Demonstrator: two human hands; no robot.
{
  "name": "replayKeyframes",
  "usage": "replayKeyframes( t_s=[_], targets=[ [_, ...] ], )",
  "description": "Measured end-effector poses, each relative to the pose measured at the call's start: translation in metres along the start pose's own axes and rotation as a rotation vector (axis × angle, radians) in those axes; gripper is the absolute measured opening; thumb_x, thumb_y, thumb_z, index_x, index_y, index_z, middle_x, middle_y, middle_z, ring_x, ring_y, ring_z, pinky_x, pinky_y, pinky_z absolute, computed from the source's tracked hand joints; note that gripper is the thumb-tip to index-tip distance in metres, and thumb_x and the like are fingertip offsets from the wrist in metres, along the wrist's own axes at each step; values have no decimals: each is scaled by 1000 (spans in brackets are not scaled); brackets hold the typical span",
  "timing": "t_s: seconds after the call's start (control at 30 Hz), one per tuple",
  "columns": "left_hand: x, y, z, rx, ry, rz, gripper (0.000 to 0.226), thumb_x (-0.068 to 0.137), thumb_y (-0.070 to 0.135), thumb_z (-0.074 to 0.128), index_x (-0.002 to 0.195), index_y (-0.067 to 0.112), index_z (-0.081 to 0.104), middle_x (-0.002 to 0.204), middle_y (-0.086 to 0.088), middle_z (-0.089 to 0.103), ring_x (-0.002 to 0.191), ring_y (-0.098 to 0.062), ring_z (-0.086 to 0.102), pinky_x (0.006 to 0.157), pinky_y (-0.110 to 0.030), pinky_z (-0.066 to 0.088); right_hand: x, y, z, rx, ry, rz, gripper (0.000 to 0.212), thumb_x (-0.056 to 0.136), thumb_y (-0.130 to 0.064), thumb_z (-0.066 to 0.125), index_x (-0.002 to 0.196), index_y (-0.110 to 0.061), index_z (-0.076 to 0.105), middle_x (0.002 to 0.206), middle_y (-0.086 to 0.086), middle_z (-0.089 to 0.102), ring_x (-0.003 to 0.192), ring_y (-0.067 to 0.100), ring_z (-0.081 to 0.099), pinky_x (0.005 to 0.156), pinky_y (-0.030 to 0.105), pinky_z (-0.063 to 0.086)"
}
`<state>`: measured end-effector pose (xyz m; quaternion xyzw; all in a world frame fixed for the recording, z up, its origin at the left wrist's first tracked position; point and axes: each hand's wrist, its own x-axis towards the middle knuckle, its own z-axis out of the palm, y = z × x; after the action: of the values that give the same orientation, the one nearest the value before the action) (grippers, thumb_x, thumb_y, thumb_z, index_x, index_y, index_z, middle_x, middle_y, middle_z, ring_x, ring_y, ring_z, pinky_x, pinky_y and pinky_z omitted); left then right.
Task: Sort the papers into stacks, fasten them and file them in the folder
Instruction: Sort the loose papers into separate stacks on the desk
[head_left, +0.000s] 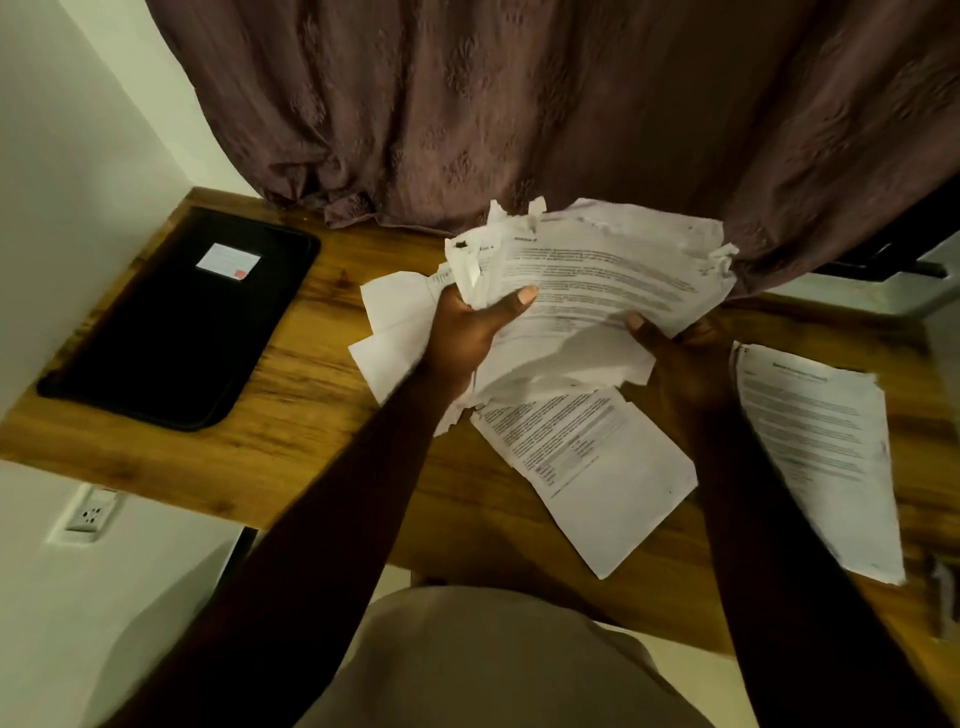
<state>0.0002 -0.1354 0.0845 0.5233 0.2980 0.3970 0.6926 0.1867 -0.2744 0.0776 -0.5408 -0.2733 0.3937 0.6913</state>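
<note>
Papers (597, 280), a messy wad, held up over the desk (311, 395) with both hands: left hand (467, 332) clamped on one side, right hand (675, 353) pinching the other. Two sheets (597, 467) lie flat underneath, folder (176, 322) sits closed far left.

A wooden tabletop (311, 415) carries a black folder (171, 332) at left — printed sheets (597, 467) at centre, another stack (821, 457) at right.
</note>
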Motion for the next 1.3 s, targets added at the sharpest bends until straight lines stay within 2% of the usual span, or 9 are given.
replayKeyframes(
  t_s=[0.1, 0.2, 0.4, 0.6, 0.77, 0.93, 1.07, 1.17, 1.3],
  targets=[
    [3, 12, -2, -26, -19, 56, 40, 88, -7, 70, 127, 2, 62, 127, -19, 68, 117, -30, 67, 101, -45, 54, 3, -7, 8, -25, 14, -70, 35, 96, 2, 62, 125, -17, 64, 126, 8, 70, 120, 31, 64, 92, 48, 56],
    [5, -8, -17, 140, -73, -15, 42, 88, 1, 73, 127, 13, 64, 127, -10, 70, 118, -24, 67, 103, -51, 52, 8, 12, 10, -147, 26, -26, 41, 89, -12, 74, 128, -15, 62, 123, 20, 67, 117, 51, 59, 89, 67, 52],
    [-10, -44, -39, 324, -107, -93, 48, 85, 29, 78, 126, 43, 57, 128, 8, 67, 124, -14, 61, 104, -51, 51, 5, 39, 15, -326, 35, -20, 33, 86, -23, 78, 113, -38, 66, 120, -6, 69, 116, 9, 65, 96, 39, 55],
    [3, -31, -37, 203, 35, -16, 35, 91, 12, 74, 117, 35, 71, 118, 9, 73, 117, -15, 67, 100, -44, 55, 20, 28, 24, -392, 95, -5, 26, 94, -13, 69, 118, -8, 62, 63, -24, 60, 48, -13, 56, 46, 3, 40],
    [9, -38, -49, 373, -17, -178, 39, 93, 25, 72, 130, 17, 65, 122, 4, 70, 114, -16, 67, 100, -45, 55, 17, 40, 26, -522, 33, 63, 23, 92, -15, 71, 113, -21, 63, 105, -9, 65, 107, 17, 68, 79, 25, 57],
    [17, -26, -43, 375, -77, -105, 35, 95, 26, 69, 129, 16, 66, 122, 4, 72, 114, -12, 67, 100, -35, 55, 25, 27, 27, -496, 138, 85, 23, 91, -27, 72, 111, -23, 60, 105, -5, 66, 102, 23, 67, 80, 33, 59],
    [29, -13, -36, 338, 9, -40, 32, 88, 38, 74, 114, 19, 71, 100, 11, 74, 98, -12, 69, 92, -31, 54, 31, -1, 8, -330, 200, -47, 54, 87, -25, 78, 135, -11, 58, 132, 4, 65, 117, 22, 65, 97, 43, 55],
    [15, -31, -39, 713, 134, -164, 40, 89, 43, 73, 116, 15, 65, 107, 4, 68, 93, -13, 62, 76, -24, 49, 20, -11, -20, -148, 74, -103, 58, 92, -11, 72, 144, -12, 48, 147, 20, 50, 135, 41, 48, 108, 64, 39],
    [-34, -77, -45, 1175, -166, -125, 49, 92, 44, 68, 131, 16, 57, 127, -5, 60, 112, -21, 59, 86, -28, 53, -2, -20, -28, -287, 170, -99, 36, 94, -6, 67, 129, -9, 58, 124, -4, 70, 119, 16, 64, 98, 39, 54]
  ],
)
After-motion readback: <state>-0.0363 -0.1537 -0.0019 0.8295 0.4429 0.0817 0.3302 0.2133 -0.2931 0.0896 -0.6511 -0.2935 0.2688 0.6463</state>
